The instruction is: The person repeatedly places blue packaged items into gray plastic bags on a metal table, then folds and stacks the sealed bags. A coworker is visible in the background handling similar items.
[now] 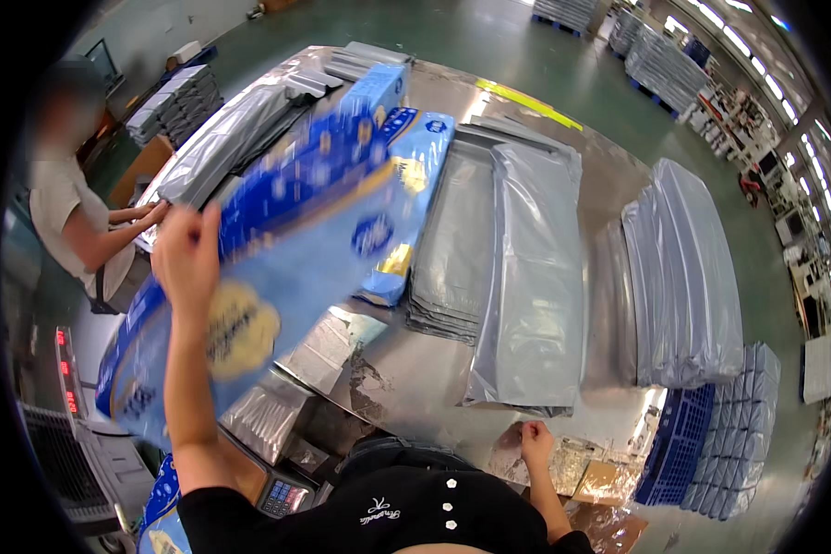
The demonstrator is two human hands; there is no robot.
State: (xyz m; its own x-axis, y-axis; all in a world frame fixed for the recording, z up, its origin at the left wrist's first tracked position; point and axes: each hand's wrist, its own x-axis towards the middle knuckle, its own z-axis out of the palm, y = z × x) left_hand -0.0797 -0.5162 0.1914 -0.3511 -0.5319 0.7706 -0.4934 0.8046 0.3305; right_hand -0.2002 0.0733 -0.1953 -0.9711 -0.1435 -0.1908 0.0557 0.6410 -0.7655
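Note:
My left hand [186, 258] is closed on the edge of a large blue printed plastic bag [295, 305]. The bag slants across the left of the table, blurred by motion, and hides part of what lies under it. Behind its upper end lies another blue printed bag [425, 157], beside a stack of flat grey plastic bags [452, 240]. A glossy grey bag pile [535, 277] lies to the right of that stack. Below its near end, by the table's front edge, my right hand [537, 445] has its fingers curled; whatever they hold, if anything, is hidden.
The metal table [415, 369] carries more grey bags [683, 277] at right and others [240, 138] at far left. A co-worker [78, 203] stands at the left edge. A keypad device [284, 499] sits near my waist. A blue crate [676, 443] stands right of the table.

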